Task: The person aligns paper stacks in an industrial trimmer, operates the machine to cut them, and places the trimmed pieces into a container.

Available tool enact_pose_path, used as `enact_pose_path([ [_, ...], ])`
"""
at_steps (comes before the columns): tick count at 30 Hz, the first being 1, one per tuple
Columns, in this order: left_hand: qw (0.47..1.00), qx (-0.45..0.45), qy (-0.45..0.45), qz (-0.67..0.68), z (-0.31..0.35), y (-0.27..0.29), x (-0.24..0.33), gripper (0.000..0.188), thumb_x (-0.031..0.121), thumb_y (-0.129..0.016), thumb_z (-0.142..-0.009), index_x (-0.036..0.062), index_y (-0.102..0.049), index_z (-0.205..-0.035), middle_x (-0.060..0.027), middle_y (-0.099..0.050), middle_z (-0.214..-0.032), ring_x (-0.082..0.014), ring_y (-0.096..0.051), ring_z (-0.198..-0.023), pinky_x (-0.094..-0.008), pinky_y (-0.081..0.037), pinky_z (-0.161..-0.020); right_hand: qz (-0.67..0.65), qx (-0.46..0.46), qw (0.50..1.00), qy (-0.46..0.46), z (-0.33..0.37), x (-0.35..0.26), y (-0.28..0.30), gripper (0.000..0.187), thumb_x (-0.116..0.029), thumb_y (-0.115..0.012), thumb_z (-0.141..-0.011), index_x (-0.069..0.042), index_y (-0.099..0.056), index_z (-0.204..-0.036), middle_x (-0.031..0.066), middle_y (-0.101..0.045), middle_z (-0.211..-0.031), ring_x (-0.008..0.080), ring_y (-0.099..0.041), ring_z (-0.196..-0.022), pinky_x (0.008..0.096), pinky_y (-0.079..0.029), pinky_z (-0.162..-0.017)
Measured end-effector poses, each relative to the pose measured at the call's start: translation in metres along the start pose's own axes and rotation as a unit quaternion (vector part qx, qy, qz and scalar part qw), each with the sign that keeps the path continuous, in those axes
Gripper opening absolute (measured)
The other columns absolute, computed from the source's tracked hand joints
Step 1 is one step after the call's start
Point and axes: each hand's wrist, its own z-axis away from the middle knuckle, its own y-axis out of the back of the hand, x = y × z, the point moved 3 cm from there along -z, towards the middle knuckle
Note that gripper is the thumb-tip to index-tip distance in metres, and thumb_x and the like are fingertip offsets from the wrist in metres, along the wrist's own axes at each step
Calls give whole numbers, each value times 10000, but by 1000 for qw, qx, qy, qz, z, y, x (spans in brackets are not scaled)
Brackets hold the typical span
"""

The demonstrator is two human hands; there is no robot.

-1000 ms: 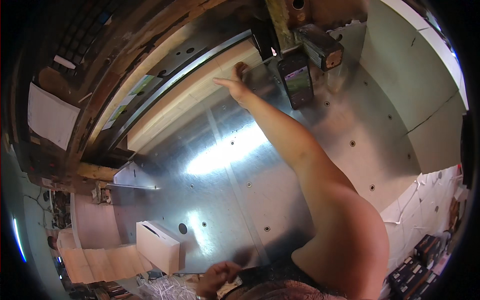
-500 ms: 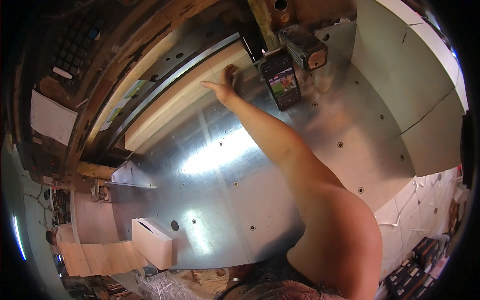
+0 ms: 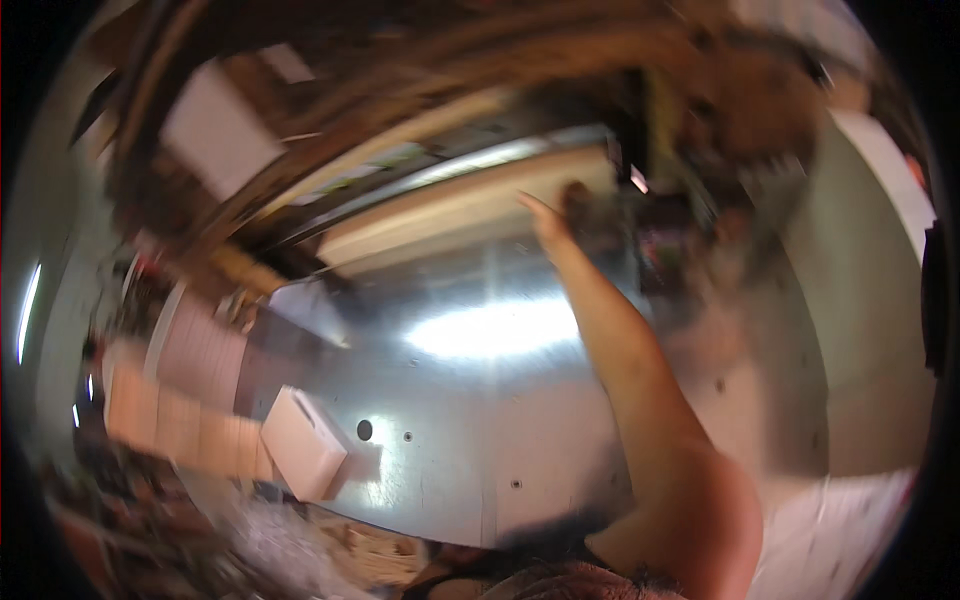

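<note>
My right arm reaches far across a shiny metal table (image 3: 455,390). At its end, my right hand (image 3: 553,222) is against the near side of a long pale stack of sheets or board (image 3: 440,215), which lies under the dark machine beam. Thumb and fingers are spread apart, and nothing shows between them; motion blurs the fingertips. A dark phone (image 3: 663,245) stands just right of the hand, its screen smeared. My left hand is out of view.
A white box with a slot (image 3: 305,445) sits at the table's near left edge, beside a row of tan sheets (image 3: 180,425). Dark machine framework (image 3: 400,60) spans the far side. A pale panel (image 3: 865,290) rises at the right. A white paper (image 3: 220,130) is on the machine at the upper left.
The whole view has swung, so the table, stack and phone appear farther right and lower, and blurred. My right hand stays at the stack's near side.
</note>
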Motion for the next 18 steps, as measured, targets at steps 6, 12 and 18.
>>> enact_pose_path([
  [6,997,-20,-54,-46,-34,-14,-6,548,427,-683,-945,0,-640,-1286,-34,-658,-960,-154,-625,-901,-318,-500,-871,100,118,985,81,-16,21,43,1150,-424,-735,-876,23,21,-1619,163,107,-1709,233,170,-1562,385,98,-1239],
  [12,997,0,-65,-38,-38,-18,-8,544,425,-681,-948,1,-641,-1286,-35,-660,-965,-155,-626,-906,-318,-500,-875,99,128,986,25,-21,24,37,1140,-378,-736,-907,-85,92,-1634,62,231,-1698,193,145,-1561,417,-70,-1235],
  [18,997,4,-68,-33,-46,-24,-5,540,423,-680,-950,3,-641,-1287,-35,-662,-970,-155,-627,-911,-318,-500,-878,89,115,988,41,-37,36,62,1177,-429,-734,-907,-135,147,-1630,37,297,-1682,197,163,-1562,494,-69,-1230],
])
